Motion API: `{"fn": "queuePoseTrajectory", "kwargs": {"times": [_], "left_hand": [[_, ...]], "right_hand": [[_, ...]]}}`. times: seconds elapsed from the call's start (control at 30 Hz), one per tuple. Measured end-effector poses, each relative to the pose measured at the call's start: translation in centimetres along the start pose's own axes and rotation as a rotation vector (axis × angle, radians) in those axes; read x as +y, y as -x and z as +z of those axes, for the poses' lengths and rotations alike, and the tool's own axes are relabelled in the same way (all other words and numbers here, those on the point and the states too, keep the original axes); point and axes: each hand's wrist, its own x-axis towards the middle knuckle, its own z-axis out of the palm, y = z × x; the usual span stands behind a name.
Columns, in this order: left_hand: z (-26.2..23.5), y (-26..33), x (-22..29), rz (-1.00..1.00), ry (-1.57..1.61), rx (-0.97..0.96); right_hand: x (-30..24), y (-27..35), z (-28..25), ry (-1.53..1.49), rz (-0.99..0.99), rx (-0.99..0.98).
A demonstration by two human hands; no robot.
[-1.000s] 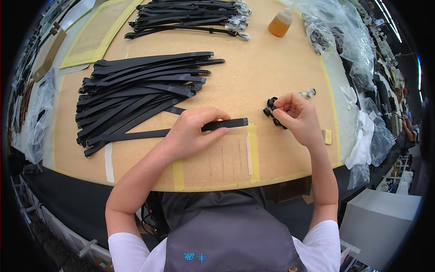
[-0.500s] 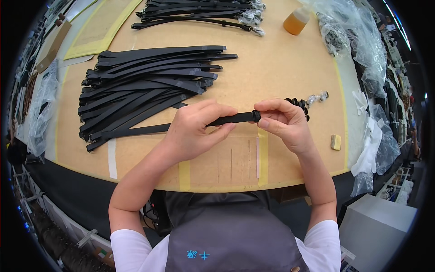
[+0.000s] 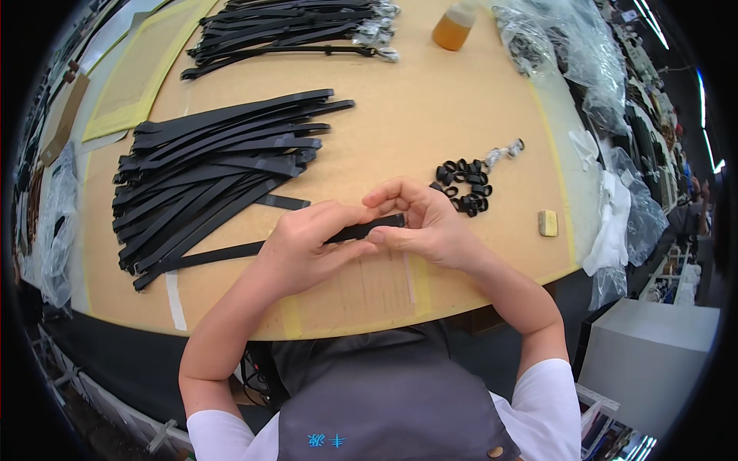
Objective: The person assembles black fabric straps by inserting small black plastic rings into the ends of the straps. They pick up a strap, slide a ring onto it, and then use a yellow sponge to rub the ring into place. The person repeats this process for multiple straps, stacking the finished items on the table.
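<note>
A long black strap (image 3: 223, 255) runs from the pile at the left into both my hands. My left hand (image 3: 311, 242) pinches it between thumb and fingers, a short way behind its tip. Close beside those fingertips, my right hand (image 3: 423, 227) is curled round the end part of the strap, thumb below and fingers above. The strap's tip shows just inside the right palm. Whatever small loop sits on the strap is hidden by my fingers. To the right of the right hand lies a cluster of small black loops (image 3: 470, 184) on the table.
A pile of black straps (image 3: 223, 161) lies at the left. More straps with wrapped buckles (image 3: 292, 31) lie at the back. A bottle of amber liquid (image 3: 453, 27), a small yellowish block (image 3: 547, 223) and clear plastic bags (image 3: 607, 84) are on the right side.
My right hand has slid left along the strap, up to my left fingertips. The black loop seen at the strap's end is now out of sight. The whole view has shifted and turned slightly.
</note>
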Motion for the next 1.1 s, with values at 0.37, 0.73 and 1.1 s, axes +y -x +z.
{"fn": "queuePoseTrajectory", "kwargs": {"times": [0.37, 0.73, 1.1], "left_hand": [[-0.6, -0.2, 0.7, -0.137, 0.064, -0.029], [-1.0, -0.1, 0.7, -0.159, 0.139, 0.021], [-2.9, 0.3, 1.2, -0.168, 0.323, 0.172]], "right_hand": [[-7.6, 3.8, -13.5, 1.643, -0.228, 0.341], [-6.9, 2.4, -12.0, 0.253, -0.096, 0.260], [-2.9, -1.3, -1.2, -0.028, -0.006, -0.136]]}}
